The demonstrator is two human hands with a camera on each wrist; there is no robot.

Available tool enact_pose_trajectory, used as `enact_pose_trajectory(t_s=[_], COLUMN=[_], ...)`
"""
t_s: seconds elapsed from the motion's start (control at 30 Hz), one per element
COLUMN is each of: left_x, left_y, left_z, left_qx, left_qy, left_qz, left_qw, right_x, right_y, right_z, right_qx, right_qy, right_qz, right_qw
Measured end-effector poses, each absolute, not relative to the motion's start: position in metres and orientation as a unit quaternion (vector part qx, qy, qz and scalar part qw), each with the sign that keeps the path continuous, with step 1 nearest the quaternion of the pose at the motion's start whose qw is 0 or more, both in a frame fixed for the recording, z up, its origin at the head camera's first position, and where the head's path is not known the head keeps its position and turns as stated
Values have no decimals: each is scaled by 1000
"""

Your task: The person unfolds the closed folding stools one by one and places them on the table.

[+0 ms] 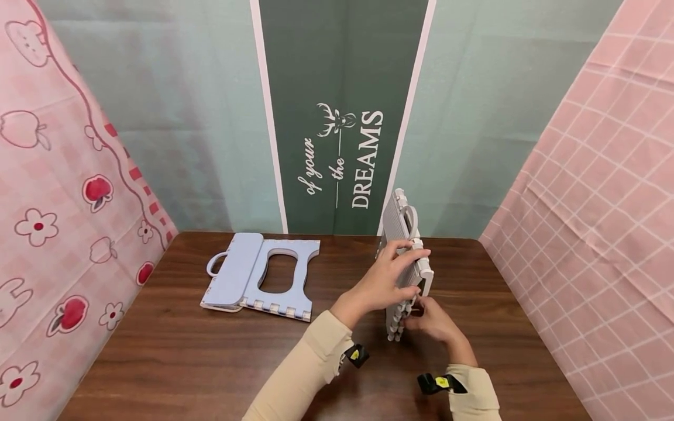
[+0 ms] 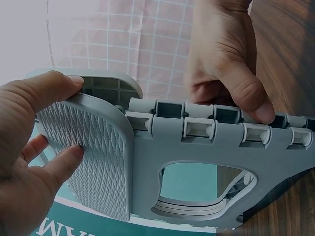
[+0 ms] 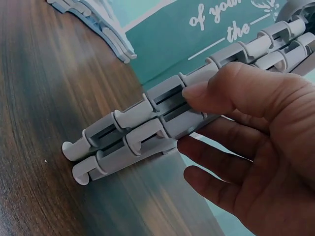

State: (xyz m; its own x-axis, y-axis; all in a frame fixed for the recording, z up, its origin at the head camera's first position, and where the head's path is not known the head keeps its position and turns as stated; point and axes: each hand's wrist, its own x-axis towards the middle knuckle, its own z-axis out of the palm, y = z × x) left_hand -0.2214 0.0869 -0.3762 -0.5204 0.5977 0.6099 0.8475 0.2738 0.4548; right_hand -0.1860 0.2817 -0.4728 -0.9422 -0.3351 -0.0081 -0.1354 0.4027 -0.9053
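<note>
A grey folding step stool (image 1: 392,225) stands upright on its edge at the right of the table, folded flat. My left hand (image 1: 376,285) grips its upper part; in the left wrist view, the thumb and fingers of that hand (image 2: 22,118) hold the edge of the ribbed top panel (image 2: 101,152). Lower down, my right hand (image 1: 436,323) holds the near hinged edge. The right wrist view has that hand's thumb on the row of hinge knuckles (image 3: 165,101), with its fingers on the other side. A loop handle (image 1: 412,219) sticks out at the stool's far end.
A light blue folding stool (image 1: 239,269) lies flat on the left of the brown wooden table (image 1: 221,362), its handle facing left. Fabric hangs behind the table and along both sides. Black straps (image 1: 441,383) are on both wrists.
</note>
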Motion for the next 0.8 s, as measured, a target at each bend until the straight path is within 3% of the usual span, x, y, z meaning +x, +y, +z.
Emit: enact_pose_trajectory(t_s=[0.3, 0.6, 0.8], left_x=[-221, -220, -214], left_y=[80, 79, 81], left_z=[-391, -405, -429], left_qx=[-450, -431, -380], left_qy=[-763, -738, -720], left_qz=[-446, -494, -549], left_qw=[127, 162, 190], right_x=[-185, -187, -175], right_y=[282, 280, 269], right_z=[-475, -478, -454], right_qx=[-140, -177, -172], right_qy=[835, 836, 842], right_qz=[-526, -516, -509], right_qw=[78, 61, 56])
